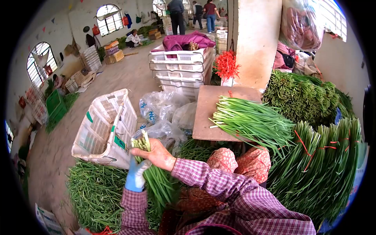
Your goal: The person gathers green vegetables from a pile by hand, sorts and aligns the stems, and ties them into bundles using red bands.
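Observation:
In the head view my left hand, in a blue and white glove, is closed around a bunch of garlic chives. My bare right hand grips the same bunch near its pale cut ends, which point up and away from me. The green leaves hang down toward my lap. On a brown board in front of my knees lies a loose heap of chives, pale ends to the left. A pile of loose greens lies on the floor below my left arm.
A white crate stands left of clear plastic bags. Stacked white crates carry purple cloth. Red ties hang by a pillar. Tied chive bundles stand at right, below a heap of green stems. Several people are farther back.

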Demonstrator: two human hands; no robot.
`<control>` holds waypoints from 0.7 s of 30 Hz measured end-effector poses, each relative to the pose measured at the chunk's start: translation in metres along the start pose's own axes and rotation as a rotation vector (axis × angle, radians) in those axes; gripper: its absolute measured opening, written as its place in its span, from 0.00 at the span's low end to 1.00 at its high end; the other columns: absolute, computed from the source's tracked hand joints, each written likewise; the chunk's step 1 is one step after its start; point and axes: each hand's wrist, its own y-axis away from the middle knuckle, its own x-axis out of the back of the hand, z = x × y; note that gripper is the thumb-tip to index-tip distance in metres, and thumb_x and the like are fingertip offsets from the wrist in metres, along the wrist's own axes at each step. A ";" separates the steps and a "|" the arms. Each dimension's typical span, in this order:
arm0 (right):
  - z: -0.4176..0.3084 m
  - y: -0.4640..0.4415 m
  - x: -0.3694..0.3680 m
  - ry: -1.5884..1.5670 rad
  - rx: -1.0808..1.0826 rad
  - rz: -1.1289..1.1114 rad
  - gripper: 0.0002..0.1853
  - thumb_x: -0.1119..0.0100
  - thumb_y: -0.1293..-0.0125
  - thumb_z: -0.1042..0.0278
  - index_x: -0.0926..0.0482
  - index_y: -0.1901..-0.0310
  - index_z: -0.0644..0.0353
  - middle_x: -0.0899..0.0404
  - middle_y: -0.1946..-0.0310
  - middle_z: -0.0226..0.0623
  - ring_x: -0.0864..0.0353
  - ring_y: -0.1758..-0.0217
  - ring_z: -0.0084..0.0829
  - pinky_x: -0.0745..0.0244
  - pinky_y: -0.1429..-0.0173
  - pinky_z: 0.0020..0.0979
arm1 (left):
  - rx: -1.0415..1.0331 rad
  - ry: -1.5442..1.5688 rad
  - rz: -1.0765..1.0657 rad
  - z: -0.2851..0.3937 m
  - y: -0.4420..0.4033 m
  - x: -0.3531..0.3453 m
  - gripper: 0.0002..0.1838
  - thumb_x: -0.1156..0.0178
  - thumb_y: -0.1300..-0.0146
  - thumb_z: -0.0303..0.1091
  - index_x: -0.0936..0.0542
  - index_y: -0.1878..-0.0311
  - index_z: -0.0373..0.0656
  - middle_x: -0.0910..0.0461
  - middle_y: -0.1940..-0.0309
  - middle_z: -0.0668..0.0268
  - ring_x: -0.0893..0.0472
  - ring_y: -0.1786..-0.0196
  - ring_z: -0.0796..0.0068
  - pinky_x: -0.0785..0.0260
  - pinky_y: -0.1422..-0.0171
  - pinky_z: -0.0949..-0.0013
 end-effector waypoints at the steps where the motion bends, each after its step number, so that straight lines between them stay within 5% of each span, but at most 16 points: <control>1: 0.002 0.001 0.004 0.074 -0.010 0.043 0.13 0.33 0.40 0.60 0.17 0.61 0.61 0.17 0.71 0.33 0.21 0.67 0.22 0.25 0.57 0.31 | 0.069 0.137 0.019 -0.007 0.002 -0.007 0.44 0.31 0.46 0.35 0.45 0.30 0.39 0.34 0.38 0.58 0.30 0.37 0.65 0.32 0.36 0.65; 3: 0.005 0.005 0.012 0.137 -0.037 0.064 0.13 0.33 0.41 0.60 0.17 0.60 0.60 0.16 0.70 0.34 0.20 0.66 0.23 0.25 0.57 0.30 | 0.123 0.209 0.056 -0.010 0.004 -0.020 0.41 0.25 0.53 0.31 0.36 0.37 0.37 0.28 0.48 0.65 0.24 0.47 0.72 0.28 0.45 0.69; 9: 0.010 -0.001 0.026 0.345 -0.179 0.045 0.11 0.30 0.45 0.65 0.15 0.61 0.57 0.15 0.70 0.37 0.18 0.70 0.26 0.23 0.58 0.30 | 0.251 0.263 0.092 -0.009 0.010 -0.037 0.23 0.36 0.44 0.26 0.29 0.46 0.34 0.21 0.69 0.60 0.19 0.72 0.69 0.24 0.66 0.70; 11: 0.020 -0.007 0.032 0.408 -0.011 0.126 0.10 0.30 0.46 0.66 0.15 0.63 0.59 0.15 0.72 0.36 0.18 0.71 0.23 0.23 0.61 0.28 | 0.338 0.171 0.032 -0.011 0.010 -0.030 0.19 0.38 0.42 0.27 0.30 0.49 0.35 0.21 0.71 0.61 0.20 0.72 0.71 0.25 0.69 0.71; 13: -0.002 -0.008 0.039 0.123 -0.200 0.112 0.12 0.29 0.46 0.65 0.15 0.65 0.63 0.16 0.74 0.36 0.20 0.72 0.21 0.24 0.62 0.27 | 0.321 0.120 0.008 -0.011 0.009 -0.036 0.16 0.38 0.43 0.27 0.28 0.53 0.35 0.21 0.72 0.61 0.21 0.74 0.73 0.27 0.70 0.72; 17: 0.007 -0.015 0.054 0.378 -0.149 0.127 0.11 0.29 0.44 0.65 0.16 0.65 0.64 0.18 0.75 0.32 0.23 0.73 0.19 0.26 0.63 0.25 | 0.364 0.077 0.046 -0.006 0.007 -0.042 0.15 0.37 0.43 0.28 0.26 0.54 0.36 0.20 0.72 0.61 0.22 0.76 0.74 0.28 0.72 0.74; 21: -0.004 -0.031 0.094 0.144 -0.210 0.438 0.12 0.33 0.40 0.62 0.18 0.65 0.62 0.21 0.79 0.30 0.26 0.78 0.19 0.27 0.71 0.24 | 0.390 0.088 -0.033 -0.002 0.020 -0.037 0.25 0.37 0.44 0.29 0.29 0.43 0.34 0.22 0.71 0.62 0.23 0.75 0.76 0.29 0.72 0.74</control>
